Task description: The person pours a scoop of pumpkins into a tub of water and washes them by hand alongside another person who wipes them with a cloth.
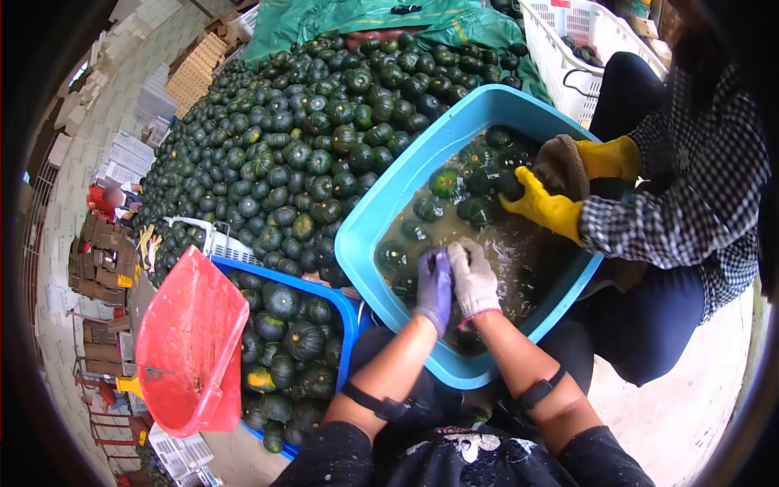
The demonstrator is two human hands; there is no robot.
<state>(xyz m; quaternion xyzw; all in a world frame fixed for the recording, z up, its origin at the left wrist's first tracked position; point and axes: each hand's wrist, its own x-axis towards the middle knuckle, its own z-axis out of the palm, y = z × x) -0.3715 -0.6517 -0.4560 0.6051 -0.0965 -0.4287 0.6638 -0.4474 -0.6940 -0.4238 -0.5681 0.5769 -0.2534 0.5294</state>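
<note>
My left hand (434, 286), in a purple glove, is beside my right hand (474, 277), in a whitish knit glove with a red cuff. Both are over the near part of a light-blue tub (410, 172) of murky water. Their fingers are curled together, and whatever they grip is hidden from me. Several dark green pumpkins lie in the water, among them one with an orange patch (445, 183) and a striped one (475, 211). Across the tub, a co-worker's yellow-gloved hand (542, 204) is at a dark pumpkin (510, 186), with a brown cloth (560, 166) at their other glove.
A large heap of pumpkins (308, 162) fills the floor beyond the tub, under a green tarp (324, 24) at the back. On my left stand a blue bin (351, 321) of pumpkins and a red scoop (191, 345). A white crate (560, 65) stands at back right.
</note>
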